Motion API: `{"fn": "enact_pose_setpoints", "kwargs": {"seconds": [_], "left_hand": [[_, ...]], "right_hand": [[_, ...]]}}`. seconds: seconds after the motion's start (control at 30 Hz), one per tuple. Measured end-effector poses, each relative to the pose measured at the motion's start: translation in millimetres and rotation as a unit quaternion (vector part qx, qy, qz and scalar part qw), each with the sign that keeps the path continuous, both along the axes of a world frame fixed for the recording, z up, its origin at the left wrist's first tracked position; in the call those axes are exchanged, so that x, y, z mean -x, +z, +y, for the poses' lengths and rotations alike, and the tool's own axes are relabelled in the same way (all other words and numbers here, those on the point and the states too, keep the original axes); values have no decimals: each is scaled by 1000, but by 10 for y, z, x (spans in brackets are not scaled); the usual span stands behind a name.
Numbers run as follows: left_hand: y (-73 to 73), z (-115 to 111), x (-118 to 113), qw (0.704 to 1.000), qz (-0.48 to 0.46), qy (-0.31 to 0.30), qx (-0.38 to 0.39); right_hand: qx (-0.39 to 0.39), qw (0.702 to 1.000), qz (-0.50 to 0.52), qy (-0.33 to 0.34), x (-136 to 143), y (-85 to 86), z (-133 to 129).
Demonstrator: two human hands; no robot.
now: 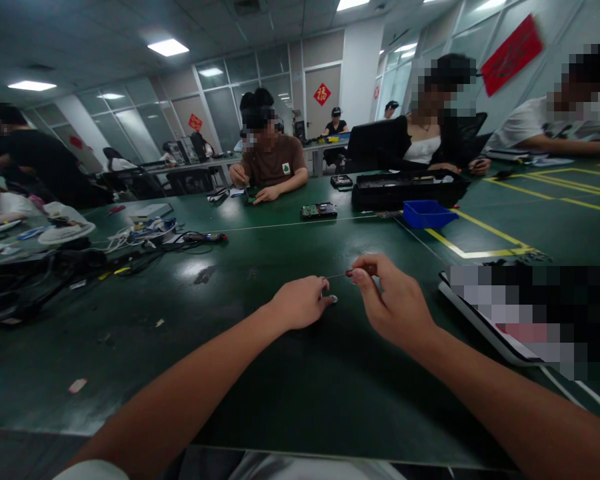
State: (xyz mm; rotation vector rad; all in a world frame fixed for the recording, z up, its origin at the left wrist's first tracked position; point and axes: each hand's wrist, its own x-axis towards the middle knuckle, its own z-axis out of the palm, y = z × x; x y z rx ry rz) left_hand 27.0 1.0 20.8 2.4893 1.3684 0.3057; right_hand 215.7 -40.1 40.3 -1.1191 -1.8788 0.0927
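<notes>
My right hand (395, 300) pinches the dark red handle of a thin screwdriver (351, 273) between thumb and fingers. The screwdriver's slim metal shaft points left, and its tip ends at the fingers of my left hand (300, 303). That hand is closed around a small shiny metal part (334, 299), which pokes out beside the thumb. Most of this part is hidden by the fingers, so its kind cannot be made out. Both hands are raised a little over the green table (260, 380).
Ahead lies a hard drive (319, 211), with a blue bin (429, 214) and a long black tray (405, 193) to its right. Tangled cables (145, 233) spread on the left. A pixelated device (485, 327) rests at right. A co-worker (275, 157) sits opposite.
</notes>
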Motion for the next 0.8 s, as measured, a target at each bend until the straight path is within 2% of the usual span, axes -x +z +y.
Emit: {"fn": "enact_pose_setpoints", "kwargs": {"seconds": [0.13, 0.23, 0.33, 0.47, 0.53, 0.57, 0.67, 0.7, 0.8], "left_hand": [[-73, 33, -115, 994, 88, -41, -48], [-110, 56, -121, 992, 103, -48, -53], [-116, 102, -41, 997, 49, -45, -23], [-76, 206, 196, 989, -123, 10, 76], [-23, 251, 359, 964, -229, 67, 120], [16, 262, 452, 940, -294, 100, 138], [187, 231, 791, 831, -495, 191, 168], [257, 199, 931, 803, -535, 207, 164], [465, 59, 1446, 761, -586, 244, 137]], "right_hand": [[-1, 1000, 4, -5, -1, -5, 5], [-9, 1000, 6, -5, 1, -2, 1], [-12, 1000, 7, -3, -3, -2, -4], [-5, 1000, 12, 0, -8, -5, -6], [-3, 1000, 14, 3, -9, -3, -6], [-1, 1000, 13, 5, -10, -2, -6], [8, 1000, 11, 12, -13, -1, -3], [12, 1000, 11, 13, -15, -2, -2], [14, 1000, 14, 10, -16, -6, 3]]}}
